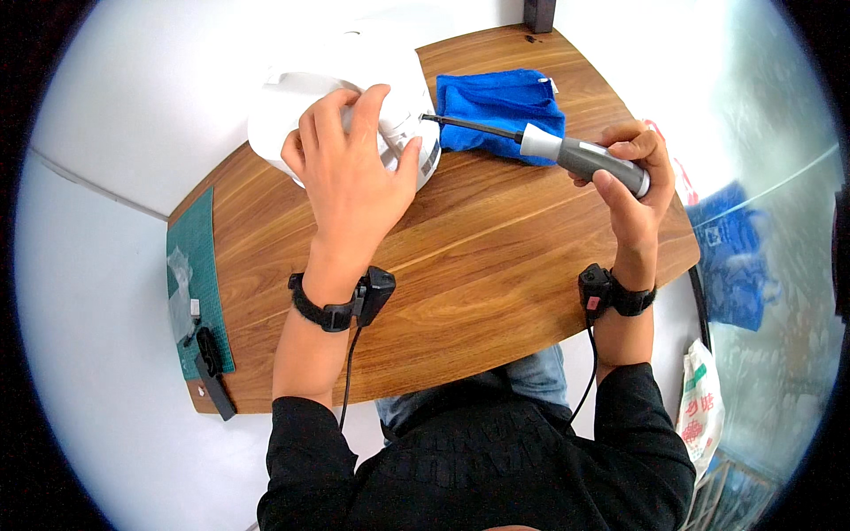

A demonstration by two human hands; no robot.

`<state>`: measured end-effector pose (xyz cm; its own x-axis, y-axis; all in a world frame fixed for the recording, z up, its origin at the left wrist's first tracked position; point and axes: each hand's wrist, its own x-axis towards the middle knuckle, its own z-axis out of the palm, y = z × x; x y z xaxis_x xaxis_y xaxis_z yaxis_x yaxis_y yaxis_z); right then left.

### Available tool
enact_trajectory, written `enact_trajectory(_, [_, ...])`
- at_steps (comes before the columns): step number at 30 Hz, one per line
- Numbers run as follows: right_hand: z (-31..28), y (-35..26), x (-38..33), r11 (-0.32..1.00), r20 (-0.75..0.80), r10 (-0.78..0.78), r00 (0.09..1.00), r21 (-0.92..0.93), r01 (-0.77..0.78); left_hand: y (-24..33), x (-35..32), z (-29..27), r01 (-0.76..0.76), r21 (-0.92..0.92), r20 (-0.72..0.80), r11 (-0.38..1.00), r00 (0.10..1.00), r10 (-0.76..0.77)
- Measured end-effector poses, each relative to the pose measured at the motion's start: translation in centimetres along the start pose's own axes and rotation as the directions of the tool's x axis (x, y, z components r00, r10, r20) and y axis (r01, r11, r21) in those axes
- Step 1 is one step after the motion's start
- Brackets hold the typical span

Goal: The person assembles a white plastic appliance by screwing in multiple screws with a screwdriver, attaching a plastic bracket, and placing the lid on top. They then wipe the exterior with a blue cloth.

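On your table, a green mat lies along the left edge. A clear bag and a black strap sit on it, off to the side, perhaps so they stay out of your way.

Next comes the big white thing, near the far left corner. Your left hand is on it, fingers bent and spread wide, maybe to keep it from sliding. I can't tell if your thumb and fingers are pinching a part.

The thin tip of the screwdriver points at the white thing's right side. I can't tell if it sits in a screw.

A blue cloth lies by the far edge, partly under the screwdriver's line. Your right hand, toward the right edge, has its fingers wrapped around the fat gray handle's end, likely because that end is easy to twist.
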<state>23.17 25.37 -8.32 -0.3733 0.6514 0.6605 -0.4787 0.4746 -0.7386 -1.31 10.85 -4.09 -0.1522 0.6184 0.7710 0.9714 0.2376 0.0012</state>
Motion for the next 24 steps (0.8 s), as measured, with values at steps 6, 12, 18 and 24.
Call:
enact_trajectory(6, [0.1,0.3,-0.1,0.994,-0.049,0.071,0.996,0.084,-0.067,-0.2,0.2,0.6,-0.001,0.065,-0.017,0.998,1.0,0.002])
enact_trajectory(12, [-1.5,0.9,0.2,0.992,0.09,-0.087,0.992,-0.085,0.094,-0.8,-0.2,1.0,-0.011,0.071,-0.058,0.997,0.998,0.015])
enact_trajectory(18, [-0.3,1.4,0.2,0.998,-0.115,0.045,0.992,-0.035,-0.05,-1.3,-0.4,0.2,0.011,-0.022,-0.004,1.0,1.0,-0.011])
enact_trajectory(24, [-0.8,1.7,0.8,1.0,-0.024,-0.014,1.0,-0.024,0.014,-1.9,-1.4,-1.7,0.008,-0.01,0.121,1.0,0.993,-0.007])
